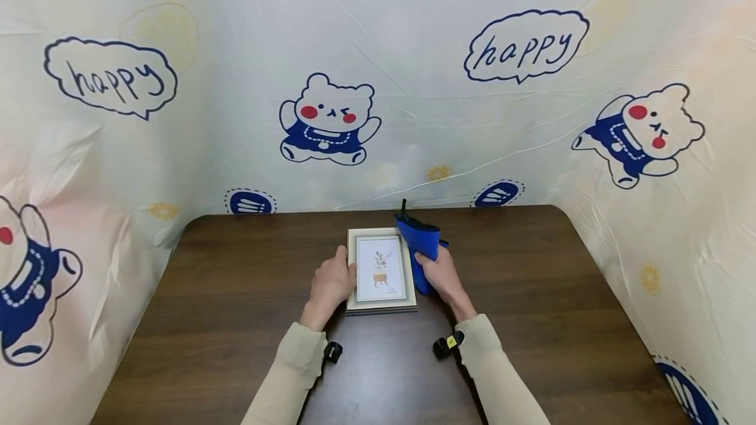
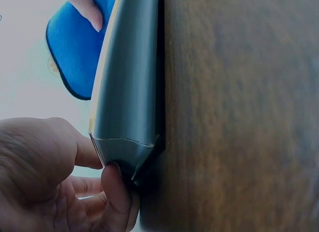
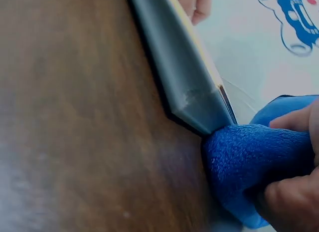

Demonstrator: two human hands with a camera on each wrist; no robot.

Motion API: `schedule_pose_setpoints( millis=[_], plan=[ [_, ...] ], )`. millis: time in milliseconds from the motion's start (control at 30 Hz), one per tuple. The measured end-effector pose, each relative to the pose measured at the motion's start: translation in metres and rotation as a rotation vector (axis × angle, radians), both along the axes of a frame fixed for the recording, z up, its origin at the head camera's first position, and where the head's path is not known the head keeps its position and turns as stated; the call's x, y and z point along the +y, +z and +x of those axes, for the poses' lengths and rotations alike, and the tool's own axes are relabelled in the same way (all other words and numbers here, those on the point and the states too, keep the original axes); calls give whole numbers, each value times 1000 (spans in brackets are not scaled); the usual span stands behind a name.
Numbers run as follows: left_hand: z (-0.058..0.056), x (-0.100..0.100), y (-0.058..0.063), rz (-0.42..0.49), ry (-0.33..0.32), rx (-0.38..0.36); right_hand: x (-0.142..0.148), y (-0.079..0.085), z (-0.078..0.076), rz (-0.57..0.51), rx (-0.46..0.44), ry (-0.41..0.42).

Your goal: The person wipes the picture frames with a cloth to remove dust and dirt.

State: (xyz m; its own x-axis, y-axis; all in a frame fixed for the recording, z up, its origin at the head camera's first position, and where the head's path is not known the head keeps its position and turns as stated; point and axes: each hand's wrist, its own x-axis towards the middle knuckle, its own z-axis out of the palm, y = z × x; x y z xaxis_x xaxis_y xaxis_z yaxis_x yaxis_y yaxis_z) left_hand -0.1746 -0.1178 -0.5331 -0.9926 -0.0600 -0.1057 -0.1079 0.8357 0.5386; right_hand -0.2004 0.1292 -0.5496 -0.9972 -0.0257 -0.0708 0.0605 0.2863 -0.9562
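Lower centre, head view: the left hand, fingers curled, grips the frame at its left edge. The right hand, closed around the cloth, holds it against the right edge.

I'm looking at a small screened-off tabletop booth: pale printed sheeting hangs across the top of the frame and down both sides, its cartoon bears and "happy" speech bubbles surrounding a dark wood-grain table at lower centre. Whether home or studio, I can't tell.
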Motion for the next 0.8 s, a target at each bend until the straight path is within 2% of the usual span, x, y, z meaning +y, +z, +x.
schedule_pose_setpoints(
  millis=[167,367,500,800],
  plan=[
    [1,1,-1,-2,-4,1,-7,2,7,277,158,111],
    [1,1,-2,6,-2,5,-14,5,15,467,209,231],
    [0,1,-1,9,3,-9,-15,7,20,533,208,249],
    [-1,0,-1,3,6,-5,-9,11,35,508,204,268]
  ],
)
